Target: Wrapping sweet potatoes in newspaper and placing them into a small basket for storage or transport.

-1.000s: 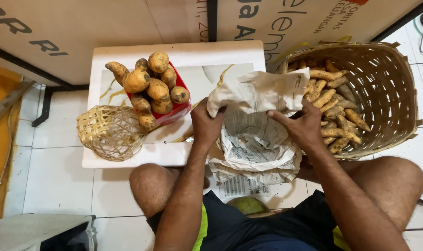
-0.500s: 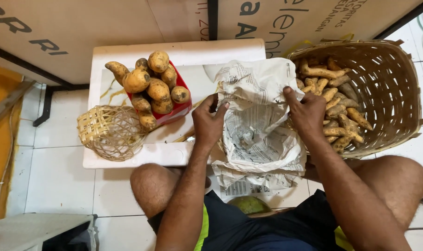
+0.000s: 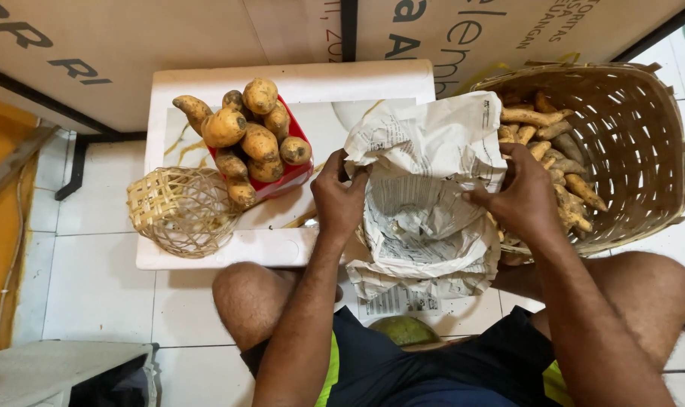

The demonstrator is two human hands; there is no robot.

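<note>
A crumpled sheet of newspaper [image 3: 425,203] lies bunched between my knees, over the near edge of a low white table [image 3: 297,83]. My left hand [image 3: 339,197] grips its left fold and my right hand [image 3: 517,197] pinches the right side, pulling paper inward. What the paper wraps is hidden. To the right stands a large woven basket [image 3: 629,113] with several long sweet potatoes [image 3: 542,124] inside. On the table a red tray [image 3: 297,172] carries a heap of rounder sweet potatoes [image 3: 252,136].
A small empty woven basket [image 3: 180,211] sits on the table's near left corner. A cardboard wall runs behind the table. White tiled floor lies around, with a grey box [image 3: 64,373] at bottom left and a green round object [image 3: 404,329] by my lap.
The top flap of the newspaper, held up and spread a second ago, has been folded down and in. Both hands have moved lower and closer onto the bundle.
</note>
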